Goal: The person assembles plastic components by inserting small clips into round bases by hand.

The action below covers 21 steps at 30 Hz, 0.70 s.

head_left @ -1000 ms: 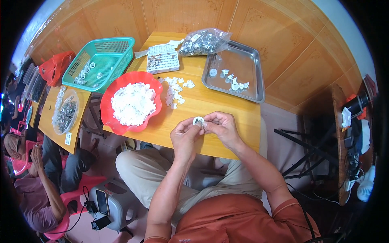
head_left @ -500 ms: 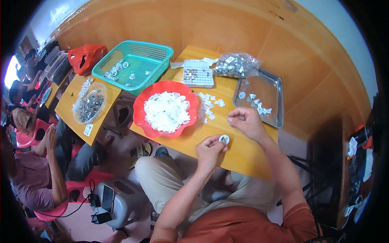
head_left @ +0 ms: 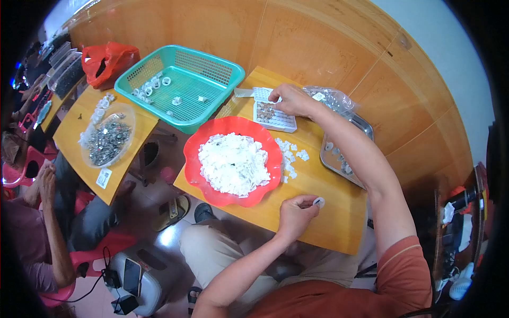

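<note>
A small white round plastic part (head_left: 318, 202) is pinched between the thumb and fingers of my left hand (head_left: 298, 216), just above the near part of the table. My right hand (head_left: 295, 100) reaches out over a white gridded tray (head_left: 283, 126) that has small round metal pieces (head_left: 265, 113) in some of its cells. Its fingertips are bent down at the tray and look apart; nothing shows between them. A red scalloped bowl (head_left: 192, 168) heaped with small white pieces (head_left: 233, 163) stands left of my hands. More white pieces (head_left: 289, 157) lie loose beside it.
Behind my right forearm are a metal tray (head_left: 366, 127) and a clear bag of metal parts (head_left: 334, 98). To the left stand a green basket (head_left: 185, 126) with white rings, a clear bowl of metal parts (head_left: 108, 139) and a red bag (head_left: 110, 63). A person (head_left: 47, 228) sits at left.
My right hand has moved from near my left hand up and away to the gridded tray. The left hand keeps the round part, now turned more edge-on. The whole view has shifted.
</note>
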{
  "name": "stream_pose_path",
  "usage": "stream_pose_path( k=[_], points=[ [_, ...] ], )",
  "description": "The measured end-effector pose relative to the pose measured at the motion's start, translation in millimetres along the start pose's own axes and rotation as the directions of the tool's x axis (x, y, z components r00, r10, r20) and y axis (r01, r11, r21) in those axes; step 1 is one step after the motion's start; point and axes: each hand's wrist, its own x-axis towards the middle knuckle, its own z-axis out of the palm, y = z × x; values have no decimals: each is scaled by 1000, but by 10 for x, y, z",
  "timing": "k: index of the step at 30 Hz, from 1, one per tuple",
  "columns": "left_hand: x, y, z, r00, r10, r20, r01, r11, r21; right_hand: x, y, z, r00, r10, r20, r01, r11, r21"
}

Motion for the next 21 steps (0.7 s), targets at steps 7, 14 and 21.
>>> stream_pose_path(
  k=[7,14,21],
  points=[
    [39,22,-90,999,36,-29,-35,999,25,89,164,334,990,-13,140,36,986,-162],
    [93,3,-72,998,9,-59,-7,1000,29,70,243,435,999,11,43,-5,989,-145],
    [99,28,-33,997,-28,-70,24,999,-46,32,206,418,999,0,-38,-5,990,-140]
  ],
)
